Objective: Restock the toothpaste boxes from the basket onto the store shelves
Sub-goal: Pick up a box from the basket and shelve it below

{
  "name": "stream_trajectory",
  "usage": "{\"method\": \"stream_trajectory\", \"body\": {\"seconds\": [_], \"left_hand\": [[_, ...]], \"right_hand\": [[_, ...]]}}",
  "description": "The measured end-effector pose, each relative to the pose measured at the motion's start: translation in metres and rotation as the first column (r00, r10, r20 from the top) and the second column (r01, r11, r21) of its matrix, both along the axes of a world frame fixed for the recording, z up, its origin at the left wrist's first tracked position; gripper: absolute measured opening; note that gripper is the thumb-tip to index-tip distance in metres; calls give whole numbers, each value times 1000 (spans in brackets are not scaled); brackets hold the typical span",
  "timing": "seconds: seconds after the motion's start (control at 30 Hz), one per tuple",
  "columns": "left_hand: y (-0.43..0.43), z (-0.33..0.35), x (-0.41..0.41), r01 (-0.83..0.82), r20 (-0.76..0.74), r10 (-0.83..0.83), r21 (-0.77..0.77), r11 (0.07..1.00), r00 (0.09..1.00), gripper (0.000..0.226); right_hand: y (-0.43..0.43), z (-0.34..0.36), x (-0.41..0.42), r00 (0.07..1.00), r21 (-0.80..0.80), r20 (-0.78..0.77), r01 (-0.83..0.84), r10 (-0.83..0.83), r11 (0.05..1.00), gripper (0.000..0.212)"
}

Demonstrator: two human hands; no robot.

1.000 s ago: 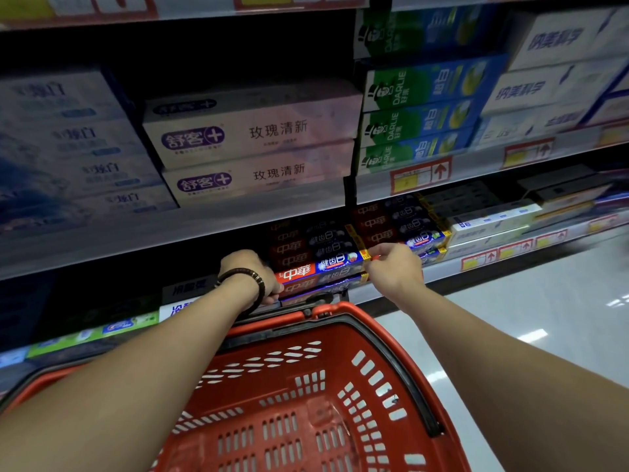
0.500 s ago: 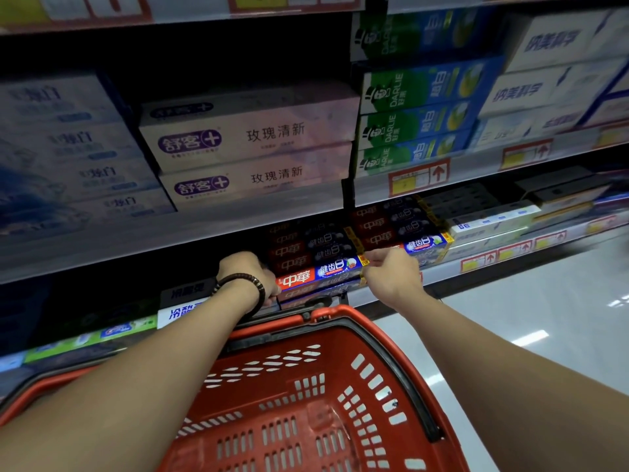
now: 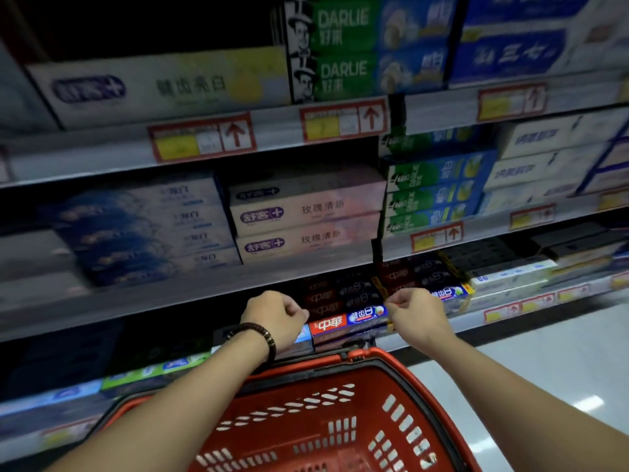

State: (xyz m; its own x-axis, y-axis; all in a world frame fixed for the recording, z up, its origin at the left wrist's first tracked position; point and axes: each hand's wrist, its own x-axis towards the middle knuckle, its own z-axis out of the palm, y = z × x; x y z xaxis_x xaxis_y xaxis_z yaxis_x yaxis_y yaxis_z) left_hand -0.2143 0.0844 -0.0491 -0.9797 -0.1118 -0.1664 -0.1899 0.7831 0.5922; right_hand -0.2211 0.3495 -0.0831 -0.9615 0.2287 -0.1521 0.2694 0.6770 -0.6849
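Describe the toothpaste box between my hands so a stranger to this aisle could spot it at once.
Start at the red basket; look at the shelf just past its rim, between the left hand and the right hand. Pick the toothpaste box with the bright red and blue face; the matching boxes above it in view are dim.

Left hand (image 3: 275, 315), right hand (image 3: 420, 313): fingertips curl out of sight at the ends of the red-and-blue toothpaste box (image 3: 347, 322) on the lower shelf's front edge; contact not determinable. Basket (image 3: 367, 437): cut by the bottom edge, left rim under a forearm. Price tags (image 3: 200, 139): blurred, unreadable.
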Motion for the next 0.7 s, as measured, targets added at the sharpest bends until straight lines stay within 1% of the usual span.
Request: {"method": "stream_trajectory", "body": {"seconds": [0.1, 0.23, 0.33, 0.47, 0.6, 0.67, 0.7], "left_hand": [[-20, 21, 19, 7, -11, -7, -40, 999, 1000, 32], [-45, 47, 50, 43, -31, -46, -87, 995, 998, 39], [-63, 64, 77, 66, -47, -72, -124, 990, 996, 36], [-88, 85, 108, 38, -85, -49, -121, 992, 995, 32], [-112, 93, 138, -2, -46, 1, -35, 999, 999, 29], [-122, 93, 152, -7, -45, 5, -54, 999, 999, 26], [-125, 93, 158, 1, -49, -5, -80, 997, 999, 25]], "right_hand": [[-5, 22, 12, 999, 34, 12, -48, 47, 998, 15], [-12, 55, 31, 994, 40, 5, -113, 113, 993, 25], [-20, 83, 50, 989, 40, -21, -145, 146, 989, 29], [-33, 105, 75, 992, -33, -39, -119, 118, 992, 29], [-50, 113, 93, 996, -117, -59, -75, 68, 990, 25], [-58, 115, 103, 996, -139, -69, -72, 63, 988, 22], [-61, 114, 107, 994, -125, -79, -81, 71, 989, 21]]}}
